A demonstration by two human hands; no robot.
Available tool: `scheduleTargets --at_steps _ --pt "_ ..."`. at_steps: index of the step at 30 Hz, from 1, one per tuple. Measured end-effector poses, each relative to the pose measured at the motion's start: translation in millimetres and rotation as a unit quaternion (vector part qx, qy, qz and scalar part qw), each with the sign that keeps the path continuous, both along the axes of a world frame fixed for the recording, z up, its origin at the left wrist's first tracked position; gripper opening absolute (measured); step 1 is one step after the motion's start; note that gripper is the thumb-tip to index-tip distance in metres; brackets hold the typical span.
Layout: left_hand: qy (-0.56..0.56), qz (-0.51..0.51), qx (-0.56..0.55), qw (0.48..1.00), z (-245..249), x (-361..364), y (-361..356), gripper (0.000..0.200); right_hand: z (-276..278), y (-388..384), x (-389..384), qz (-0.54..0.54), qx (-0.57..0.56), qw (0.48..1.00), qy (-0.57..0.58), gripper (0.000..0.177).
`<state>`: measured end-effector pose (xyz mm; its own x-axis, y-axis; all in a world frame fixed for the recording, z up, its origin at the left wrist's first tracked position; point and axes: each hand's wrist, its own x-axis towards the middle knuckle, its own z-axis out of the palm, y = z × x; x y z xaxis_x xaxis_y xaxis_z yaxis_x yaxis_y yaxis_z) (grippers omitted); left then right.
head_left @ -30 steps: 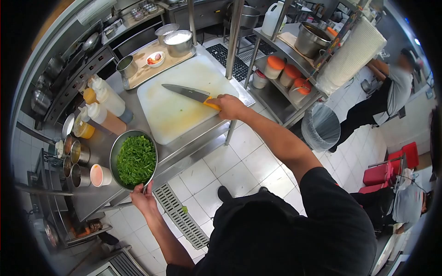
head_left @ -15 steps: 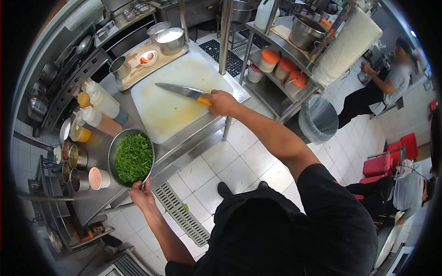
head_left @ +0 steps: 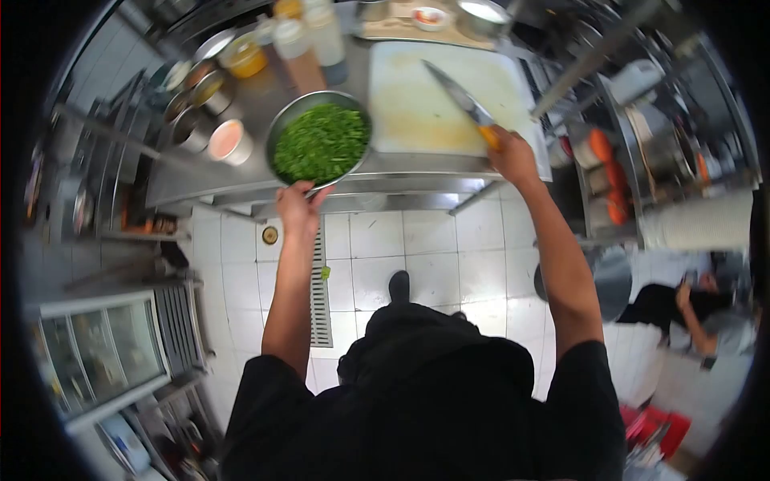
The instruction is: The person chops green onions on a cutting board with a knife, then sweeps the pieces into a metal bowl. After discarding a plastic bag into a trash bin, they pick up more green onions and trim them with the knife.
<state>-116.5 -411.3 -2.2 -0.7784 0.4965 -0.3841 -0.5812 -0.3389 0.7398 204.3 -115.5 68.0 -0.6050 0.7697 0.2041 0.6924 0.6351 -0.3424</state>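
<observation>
Black cloth point(head_left: 449, 401) covers my body and upper arms, with one dark shoe point(head_left: 399, 287) showing beyond it on the white tiled floor point(head_left: 377, 280). A slotted drain cover point(head_left: 320, 309) runs beside my left forearm, with a bright green scrap point(head_left: 326, 272) at its edge.

Farther out, my left hand point(head_left: 301, 207) is closed on the near rim of a metal bowl point(head_left: 283, 117) heaped with chopped greens point(head_left: 321, 143). The bowl is at the front edge of the steel bench point(head_left: 257, 164); I cannot tell whether the bench bears its weight. My right hand point(head_left: 513, 155) is curled firmly round the orange handle of a knife point(head_left: 459, 92), near the close right corner of a white cutting board point(head_left: 409, 104). The blade lies over the board, its tip pointing away and leftward; whether it touches, I cannot tell.

Left of the bowl stands a white cup point(head_left: 230, 143) with pinkish contents, metal tins point(head_left: 191, 128) just past it. Squeeze bottles point(head_left: 298, 56) stand behind the bowl. Beyond the board, a tray point(head_left: 389, 30) carries a small white bowl point(head_left: 431, 18) and a metal pot point(head_left: 481, 18). Far right, past a bin point(head_left: 613, 284), is another person point(head_left: 706, 309), blurred.
</observation>
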Motion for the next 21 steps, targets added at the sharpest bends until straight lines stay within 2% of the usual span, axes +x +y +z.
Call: scheduleTargets --at_steps 6,12,15,16,18,19,21 --pt "0.0 0.034 -0.007 0.999 42 33 13 0.024 0 8 10 0.005 0.001 1.0 0.005 0.052" --pt "-0.006 0.034 0.01 0.999 40 39 16 0.022 -3 6 9 -0.001 0.002 1.0 0.017 0.052" --pt "-0.01 0.042 0.045 0.998 18 42 15 0.024 -10 8 10 0.009 0.017 0.999 0.045 0.052" --pt "-0.004 0.027 0.032 0.999 7 45 12 0.041 -8 8 17 0.006 0.029 0.998 0.058 0.052" --pt "-0.029 0.015 -0.004 0.999 24 63 4 0.056 4 -5 29 -0.007 0.03 0.994 0.103 0.05" --pt "-0.006 -0.031 0.013 0.999 13 69 -5 0.067 8 -10 37 -0.021 0.035 0.994 0.103 0.05" --pt "-0.04 -0.061 -0.028 0.997 2 90 -14 0.06 27 -28 60 -0.052 0.015 0.992 0.114 0.049"
